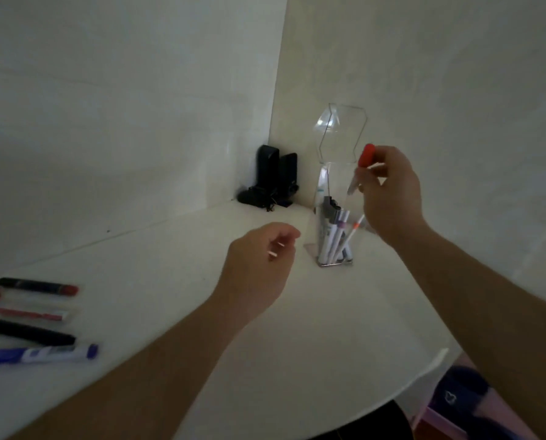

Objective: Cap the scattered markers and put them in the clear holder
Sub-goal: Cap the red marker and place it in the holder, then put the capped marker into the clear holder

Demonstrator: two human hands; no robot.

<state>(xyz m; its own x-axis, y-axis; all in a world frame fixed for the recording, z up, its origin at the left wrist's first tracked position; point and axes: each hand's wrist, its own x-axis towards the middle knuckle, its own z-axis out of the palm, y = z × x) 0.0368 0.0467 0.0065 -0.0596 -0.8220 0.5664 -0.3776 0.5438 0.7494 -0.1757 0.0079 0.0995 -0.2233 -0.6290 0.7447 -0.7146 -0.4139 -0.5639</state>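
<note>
Clear holder stood upright near the back corner of the white counter, tall walls rising well above the capped markers already leaning inside it. Right hand was raised beside the holder's upper right edge, fingers curled round a red-capped marker — cap up, tip angled down toward the holder's mouth. Left hand hovered over the counter just left of the holder's base, fingers loosely curled, holding nothing that could be made out. Black speakers sat in the wall corner left of and behind the holder, apart from it. Four loose markers lay in a row far left of the holder, at the frame edge — black/red, red, black, blue. Bare counter stretched between them and the holder; the counter's curved front edge ran well in front of the holder.
</note>
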